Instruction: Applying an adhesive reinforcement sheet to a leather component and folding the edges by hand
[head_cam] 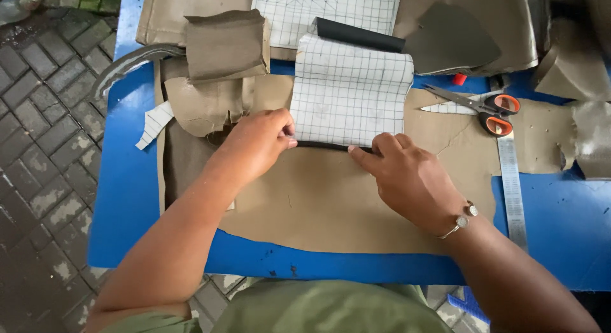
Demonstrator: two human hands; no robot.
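My left hand (254,145) pinches the lower left corner of a white gridded sheet (350,91) that has a black underside, its far end curled over. My right hand (407,174), with a silver bangle at the wrist, presses fingertips on the sheet's lower edge at the right. The sheet lies on a large piece of khaki fabric (331,206) spread over a blue table (127,180).
Orange-handled scissors (490,110) and a metal ruler (512,180) lie to the right. Folded khaki pieces (223,47) sit at the back left, a dark grey piece (452,37) at the back right, another gridded sheet (324,8) behind. Brick paving (38,148) lies left of the table.
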